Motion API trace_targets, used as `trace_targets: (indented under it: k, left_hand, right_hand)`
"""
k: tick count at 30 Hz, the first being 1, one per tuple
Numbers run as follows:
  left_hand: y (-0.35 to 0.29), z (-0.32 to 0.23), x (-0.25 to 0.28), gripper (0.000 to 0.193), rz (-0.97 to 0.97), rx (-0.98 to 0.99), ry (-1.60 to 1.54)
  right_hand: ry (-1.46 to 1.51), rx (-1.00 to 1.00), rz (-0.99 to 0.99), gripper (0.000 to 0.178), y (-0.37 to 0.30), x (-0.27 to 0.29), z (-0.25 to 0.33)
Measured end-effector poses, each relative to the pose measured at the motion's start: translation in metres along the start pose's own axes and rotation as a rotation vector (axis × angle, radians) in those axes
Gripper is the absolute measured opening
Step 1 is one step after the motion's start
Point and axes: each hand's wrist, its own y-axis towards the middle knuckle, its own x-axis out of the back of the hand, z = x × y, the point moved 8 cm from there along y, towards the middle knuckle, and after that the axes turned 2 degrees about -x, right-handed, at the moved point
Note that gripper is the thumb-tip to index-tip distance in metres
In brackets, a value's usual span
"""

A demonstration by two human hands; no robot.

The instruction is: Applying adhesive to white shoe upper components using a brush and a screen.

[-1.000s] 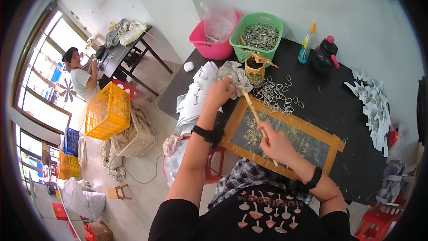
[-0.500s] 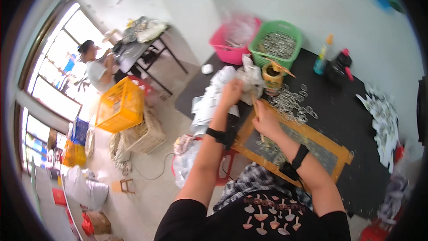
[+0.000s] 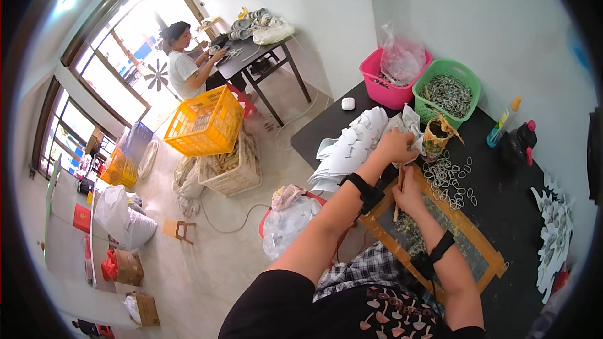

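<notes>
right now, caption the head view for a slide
Right hand holding a stick over a taped frame, left hand at a pale crumpled wad beside a can.

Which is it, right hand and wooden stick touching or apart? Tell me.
Touching: the head view shows the right hand with its fingers closed around the wooden stick.

stick [image 3: 396,212]: bare wood, matt. wad [image 3: 412,119]: wrinkled, matt; cloth or paper, can't tell. oval links [image 3: 444,181]: shiny metal. table [image 3: 502,213]: matt, pale scuffs. pink basket [image 3: 378,93], green basket [image 3: 433,113]: smooth plastic. bag [image 3: 399,63]: clear crinkly plastic film. framed panel [image 3: 472,236]: rough, flaky residue.
</notes>
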Motion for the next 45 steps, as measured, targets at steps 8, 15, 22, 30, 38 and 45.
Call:
trace_targets:
  k: [8, 15, 22, 30, 38, 45]
  left_hand:
    - [0.009, 0.006, -0.018, 0.017, -0.074, -0.154, -0.088]
    - [0.013, 0.009, -0.025, 0.021, -0.098, -0.019, 0.043]
    - [0.022, 0.012, -0.041, 0.03, 0.109, 0.017, 0.159]
    - [0.023, 0.015, -0.026, 0.021, 0.085, 0.027, 0.027]
    - [0.018, 0.049, -0.017, 0.028, 0.009, 0.049, -0.39]
    - [-0.001, 0.078, -0.007, 0.023, -0.207, 0.196, -0.943]
  right_hand:
    - [-0.035, -0.052, -0.048, 0.044, -0.002, 0.0, -0.005]
    - [-0.079, -0.026, -0.102, 0.043, -0.009, 0.012, 0.009]
    - [-0.177, -0.009, -0.067, 0.045, -0.026, 0.027, 0.021]
    - [-0.047, -0.095, 0.054, 0.045, -0.081, 0.048, 0.037]
    - [0.052, -0.203, 0.058, 0.044, -0.11, 0.087, 0.038]
    - [-0.043, -0.085, 0.004, 0.041, -0.044, 0.06, 0.031]
